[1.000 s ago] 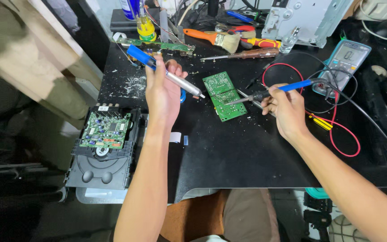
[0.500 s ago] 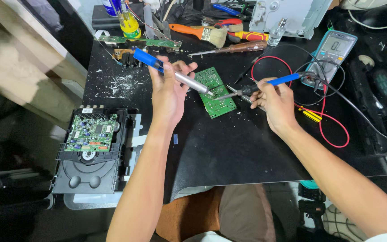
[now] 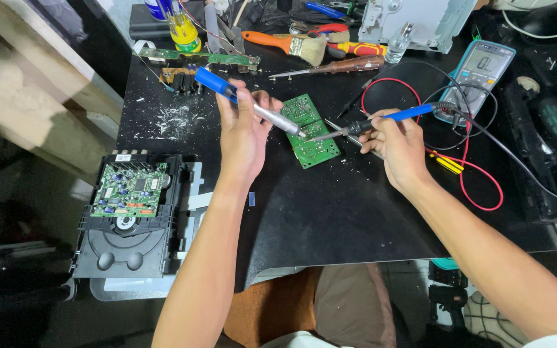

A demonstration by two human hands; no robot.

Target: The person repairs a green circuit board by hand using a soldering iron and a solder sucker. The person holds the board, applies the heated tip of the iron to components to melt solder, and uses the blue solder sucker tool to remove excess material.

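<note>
A small green circuit board [image 3: 314, 135] lies on the black mat [image 3: 330, 212]. My left hand [image 3: 243, 132] grips a blue-and-silver desoldering pump [image 3: 246, 103], its tip resting on the board. My right hand [image 3: 398, 145] holds a blue-handled soldering iron [image 3: 381, 120] whose tip meets the pump's tip on the board's upper half. The iron's black cable runs off to the right.
An opened disc drive with a green board [image 3: 130, 212] sits at the left edge. A multimeter [image 3: 481, 71] with red lead lies at the back right. A brush [image 3: 285, 42], screwdrivers [image 3: 336, 64] and a long green board [image 3: 195, 58] line the back. White debris [image 3: 172, 119] dots the mat.
The view has shifted, so the table sits lower and further right in the frame. Both hands stay on their tools, with the tips now meeting on the board.
</note>
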